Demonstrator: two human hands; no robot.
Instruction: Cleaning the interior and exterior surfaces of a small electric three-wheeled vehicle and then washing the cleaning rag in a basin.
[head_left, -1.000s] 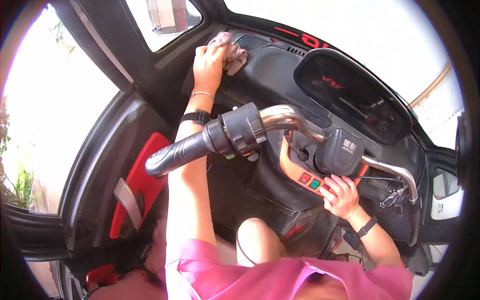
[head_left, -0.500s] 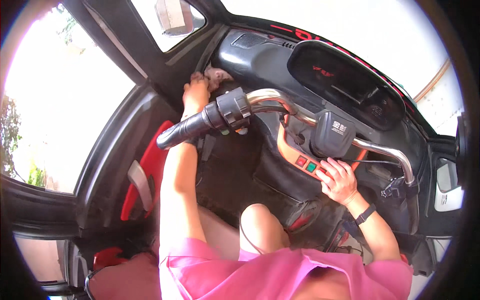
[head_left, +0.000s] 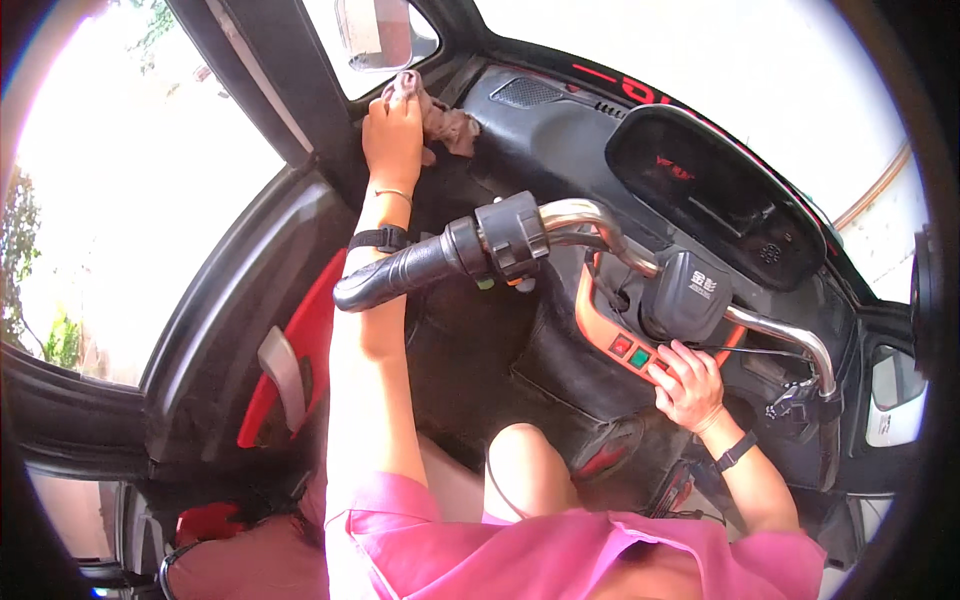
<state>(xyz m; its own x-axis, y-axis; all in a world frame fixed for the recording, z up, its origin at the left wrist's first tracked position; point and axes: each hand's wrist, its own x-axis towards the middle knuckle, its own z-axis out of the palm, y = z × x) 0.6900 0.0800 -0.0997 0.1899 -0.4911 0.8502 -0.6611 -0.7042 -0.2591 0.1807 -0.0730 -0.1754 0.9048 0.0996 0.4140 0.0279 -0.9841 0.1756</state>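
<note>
A crumpled greyish-pink cloth (head_left: pixel 452 130) is bunched in my left hand (head_left: pixel 393 145), whose fingers are closed on it. That hand is at the corner where the left window pillar meets the black dashboard (head_left: pixel 545 135), just below the side mirror. My left forearm passes under the black left handlebar grip (head_left: pixel 395 270). On the right, my right hand (head_left: pixel 690 385) lies with fingers stretched over the end of the orange switch panel (head_left: pixel 600 325), holding nothing. Its fingertips are beside the green switch (head_left: pixel 638 357) and cover part of the panel.
Chrome handlebars (head_left: pixel 775 325) span the middle around a black centre cover (head_left: pixel 686 295). A dark display (head_left: pixel 715 190) sits in the dashboard. At left is a door with a red panel and grey handle (head_left: pixel 282 375). A side mirror (head_left: pixel 375 35) shows through the window.
My left hand has moved up and forward with the cloth, from the dashboard's side toward the pillar base below the mirror. My right hand stays on the switch panel. The whole view has shifted slightly.
</note>
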